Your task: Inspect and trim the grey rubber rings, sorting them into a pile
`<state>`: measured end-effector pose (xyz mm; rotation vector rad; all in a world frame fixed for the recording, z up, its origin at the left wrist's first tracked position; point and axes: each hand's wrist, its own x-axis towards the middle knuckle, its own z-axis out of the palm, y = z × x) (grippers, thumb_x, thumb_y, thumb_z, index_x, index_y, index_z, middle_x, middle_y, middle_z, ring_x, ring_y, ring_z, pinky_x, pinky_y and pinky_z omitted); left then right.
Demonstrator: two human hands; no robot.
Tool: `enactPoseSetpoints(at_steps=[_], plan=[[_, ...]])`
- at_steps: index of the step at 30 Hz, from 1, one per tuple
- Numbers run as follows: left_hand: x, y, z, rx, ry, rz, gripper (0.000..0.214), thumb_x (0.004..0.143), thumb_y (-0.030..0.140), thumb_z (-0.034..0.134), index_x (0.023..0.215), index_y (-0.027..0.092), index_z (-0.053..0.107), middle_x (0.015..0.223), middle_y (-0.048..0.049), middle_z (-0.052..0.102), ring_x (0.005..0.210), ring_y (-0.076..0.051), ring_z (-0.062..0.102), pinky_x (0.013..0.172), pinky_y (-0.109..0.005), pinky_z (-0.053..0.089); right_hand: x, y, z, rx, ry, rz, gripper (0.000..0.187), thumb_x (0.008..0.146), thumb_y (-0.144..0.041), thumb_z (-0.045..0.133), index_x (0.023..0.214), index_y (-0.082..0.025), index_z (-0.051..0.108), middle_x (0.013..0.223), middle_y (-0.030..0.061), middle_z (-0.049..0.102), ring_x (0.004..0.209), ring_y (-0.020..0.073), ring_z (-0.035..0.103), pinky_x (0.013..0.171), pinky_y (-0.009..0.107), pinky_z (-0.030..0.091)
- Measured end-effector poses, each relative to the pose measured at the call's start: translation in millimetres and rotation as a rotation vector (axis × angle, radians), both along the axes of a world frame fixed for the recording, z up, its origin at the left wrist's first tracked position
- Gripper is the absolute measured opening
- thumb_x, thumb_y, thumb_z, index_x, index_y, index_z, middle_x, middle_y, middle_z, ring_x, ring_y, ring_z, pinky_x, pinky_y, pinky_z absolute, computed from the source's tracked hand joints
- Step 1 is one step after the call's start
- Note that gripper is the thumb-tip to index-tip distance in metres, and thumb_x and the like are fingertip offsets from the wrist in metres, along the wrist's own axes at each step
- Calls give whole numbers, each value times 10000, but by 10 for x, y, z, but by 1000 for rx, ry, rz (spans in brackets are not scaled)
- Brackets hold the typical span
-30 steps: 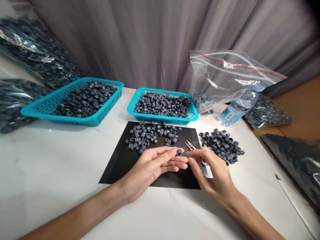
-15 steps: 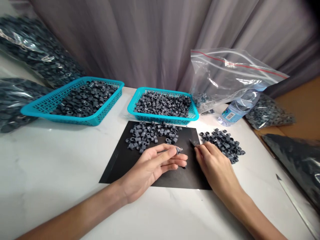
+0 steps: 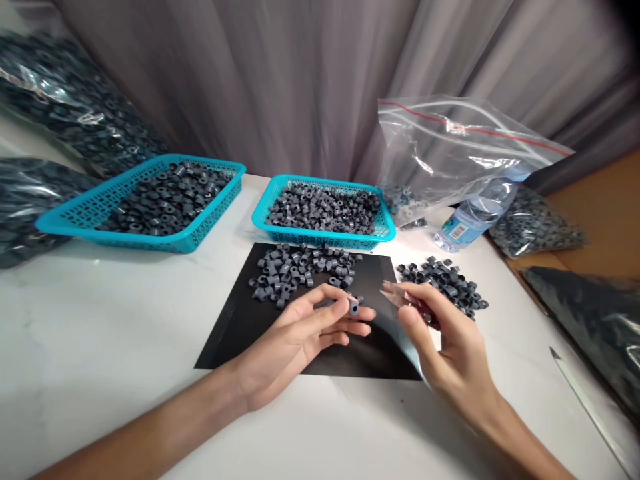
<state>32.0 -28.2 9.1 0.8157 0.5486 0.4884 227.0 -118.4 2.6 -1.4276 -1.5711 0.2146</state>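
Observation:
My left hand (image 3: 305,333) pinches a small grey plastic sleeve (image 3: 354,308) between thumb and forefinger, its hole facing me, while the other fingers are loosely stretched. To the right, my right hand (image 3: 450,333) is closed around a pair of nippers (image 3: 397,295) with dark red handles. Their jaws stand apart and point left toward the sleeve without touching it. Beneath both hands lies a black mat (image 3: 235,333). Loose grey sleeves (image 3: 285,273) are heaped on its far part. Another pile of sleeves (image 3: 450,283) lies beyond my right hand.
Two blue baskets (image 3: 193,243) (image 3: 325,238) of sleeves stand at the back. Behind the right pile are a zip bag (image 3: 440,147) and a water bottle (image 3: 473,213). Filled bags (image 3: 80,100) crowd the left. A pale, dark-tipped tool (image 3: 585,393) lies at right.
My right hand has turned and lifted, bringing the nippers into view with their jaws apart. In my left fingers, the sleeve has turned so its hole shows.

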Motion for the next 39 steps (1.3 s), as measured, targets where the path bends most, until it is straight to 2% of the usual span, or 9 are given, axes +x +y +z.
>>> enactPoseSetpoints(at_steps=[4, 8, 12, 19, 30, 39], plan=[[8, -11, 38, 13, -32, -2, 101, 948, 280, 640, 958, 179, 643, 1021, -36, 737, 921, -100, 670, 841, -200, 478, 20, -10, -49, 70, -107, 87, 378, 975, -176, 588, 1348, -233, 584, 838, 7, 571, 686, 121, 512, 610, 247, 434], [4, -20, 65, 8, -51, -10, 103, 947, 268, 641, 930, 171, 668, 926, -18, 724, 856, -84, 657, 822, -185, 471, 5, 0, -93, 186, -178, 100, 493, 950, -82, 593, 1422, -212, 539, 886, 42, 608, 742, 143, 548, 640, 274, 451], [6, -30, 68, -9, -54, -3, 105, 939, 262, 653, 931, 168, 698, 865, -9, 695, 839, -84, 648, 812, -183, 473, -11, -1, -118, 272, -274, 88, 511, 945, -61, 587, 1429, -217, 541, 916, 65, 657, 727, 161, 564, 672, 313, 465], [13, -38, 68, -35, -86, 27, 93, 900, 242, 702, 887, 159, 745, 913, 2, 651, 854, -76, 627, 864, -187, 478, 26, -15, -95, 306, -426, 21, 537, 954, -108, 603, 1462, -250, 506, 910, 61, 697, 697, 158, 579, 649, 300, 460], [19, -38, 66, -85, -67, 46, 76, 898, 181, 699, 908, 148, 766, 938, -16, 663, 890, -83, 636, 882, -168, 504, 5, -20, -64, 348, -552, 21, 596, 934, -83, 632, 1497, -169, 456, 956, 95, 709, 712, 166, 571, 643, 299, 441], [22, -52, 64, -95, -55, 56, 79, 893, 175, 700, 894, 140, 772, 933, -25, 667, 873, -85, 636, 879, -166, 508, 35, -49, -111, 352, -651, -35, 639, 936, -126, 648, 1526, -177, 410, 984, 98, 740, 679, 169, 584, 637, 311, 444]])
